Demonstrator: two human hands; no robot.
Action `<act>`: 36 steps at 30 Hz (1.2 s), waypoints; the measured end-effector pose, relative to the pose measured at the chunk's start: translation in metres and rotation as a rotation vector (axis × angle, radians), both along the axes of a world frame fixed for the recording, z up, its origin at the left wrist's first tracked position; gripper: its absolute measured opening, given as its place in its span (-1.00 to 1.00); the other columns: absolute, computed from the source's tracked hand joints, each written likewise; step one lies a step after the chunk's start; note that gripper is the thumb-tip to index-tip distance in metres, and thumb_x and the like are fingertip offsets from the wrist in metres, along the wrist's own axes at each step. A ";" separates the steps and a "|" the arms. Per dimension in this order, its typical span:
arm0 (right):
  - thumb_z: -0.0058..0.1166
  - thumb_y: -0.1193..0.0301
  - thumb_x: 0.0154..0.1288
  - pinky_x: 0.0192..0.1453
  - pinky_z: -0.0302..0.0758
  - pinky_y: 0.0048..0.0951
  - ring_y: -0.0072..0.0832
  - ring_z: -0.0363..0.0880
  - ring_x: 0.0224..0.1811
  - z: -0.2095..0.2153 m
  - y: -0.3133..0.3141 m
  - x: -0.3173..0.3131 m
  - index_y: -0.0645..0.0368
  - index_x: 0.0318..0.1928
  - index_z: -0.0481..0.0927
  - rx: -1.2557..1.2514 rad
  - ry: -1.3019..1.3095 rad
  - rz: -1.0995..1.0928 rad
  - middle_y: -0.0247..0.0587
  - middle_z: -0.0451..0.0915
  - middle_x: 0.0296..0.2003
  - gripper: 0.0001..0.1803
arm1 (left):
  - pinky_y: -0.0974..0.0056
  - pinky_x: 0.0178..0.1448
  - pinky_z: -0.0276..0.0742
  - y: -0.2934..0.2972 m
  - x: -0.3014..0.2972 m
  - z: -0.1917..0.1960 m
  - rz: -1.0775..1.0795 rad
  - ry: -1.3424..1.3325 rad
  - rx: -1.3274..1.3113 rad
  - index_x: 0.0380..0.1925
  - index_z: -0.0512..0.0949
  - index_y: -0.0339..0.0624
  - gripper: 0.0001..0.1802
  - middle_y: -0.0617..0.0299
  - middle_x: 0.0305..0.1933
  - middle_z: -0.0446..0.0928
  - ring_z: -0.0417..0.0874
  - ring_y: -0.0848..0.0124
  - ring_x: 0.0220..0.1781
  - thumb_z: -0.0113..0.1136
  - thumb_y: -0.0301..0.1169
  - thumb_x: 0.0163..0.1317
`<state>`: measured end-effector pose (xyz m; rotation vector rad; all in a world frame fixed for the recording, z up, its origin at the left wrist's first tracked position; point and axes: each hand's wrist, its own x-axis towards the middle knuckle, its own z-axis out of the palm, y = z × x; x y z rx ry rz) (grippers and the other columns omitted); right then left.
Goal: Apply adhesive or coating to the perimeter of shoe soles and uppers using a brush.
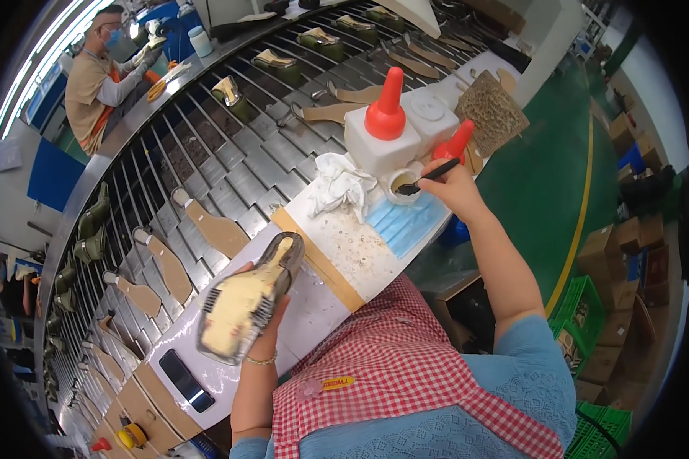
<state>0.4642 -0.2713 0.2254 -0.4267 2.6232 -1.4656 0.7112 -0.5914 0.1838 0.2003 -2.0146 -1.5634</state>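
Note:
My left hand (pixel 271 330) is wrapped round a lasted shoe (pixel 241 310), its pale, cream-coloured underside turned up. Dark patches of stitching or gathers run along both sides of that underside. Over at the right, my right hand (pixel 455 191) grips a brush (pixel 439 170) by its black handle. The brush's tip goes into the mouth of a small white jar (pixel 400 196), whose contents are hard to make out. Just behind the jar stands a white square bottle (pixel 379 145) with a red cone cap (pixel 386 107). A blue face mask (pixel 410 223) lies under the jar's near side.
A crumpled white cloth (pixel 340 187) is left of the jar. Beyond the work board (pixel 344 256) runs a slatted conveyor (pixel 230 180) carrying insoles (pixel 210 228) and lasted shoes (pixel 277 63). A phone (pixel 185 380) lies near the left. One person (pixel 103 84) works across the conveyor.

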 end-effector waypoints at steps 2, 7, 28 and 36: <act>0.29 0.44 0.09 -0.18 0.50 -0.47 -0.47 0.60 -0.27 -0.006 0.011 0.000 0.20 -0.30 0.57 -0.385 -0.290 -0.076 -0.31 0.58 -0.37 -0.81 | 0.21 0.26 0.39 0.013 -0.001 0.007 0.031 -0.008 0.036 0.11 0.32 -0.26 -0.14 0.11 0.11 0.42 0.47 0.29 0.17 0.59 -0.26 -0.19; 0.25 0.39 0.18 -0.13 0.56 -0.43 -0.46 0.59 -0.22 -0.022 0.015 0.010 0.11 -0.22 0.57 -0.860 -0.651 -0.220 -0.28 0.58 -0.34 -0.81 | 0.21 0.28 0.42 0.038 0.010 0.021 0.069 -0.028 0.343 0.15 0.24 -0.21 -0.07 0.07 0.17 0.37 0.46 0.28 0.20 0.59 -0.44 -0.25; 0.26 0.63 0.06 -0.04 0.51 -0.48 -0.45 0.60 -0.15 0.059 -0.073 0.175 0.30 -0.22 0.54 -0.735 -0.371 0.514 -0.01 0.61 -0.17 -0.76 | -0.05 0.39 0.20 0.066 0.016 -0.046 -0.005 0.288 0.026 0.03 0.31 -0.25 -0.41 -0.15 0.22 0.37 0.30 -0.11 0.35 0.37 -0.53 0.00; 0.29 0.61 0.03 -0.16 0.54 -0.46 -0.38 0.64 -0.21 0.061 -0.085 0.191 0.29 -0.30 0.56 -0.507 -0.101 0.545 -0.05 0.62 -0.27 -0.79 | -0.07 0.38 0.24 0.066 0.022 -0.047 -0.017 0.277 0.052 0.03 0.31 -0.24 -0.43 -0.14 0.22 0.38 0.32 -0.12 0.33 0.34 -0.55 0.00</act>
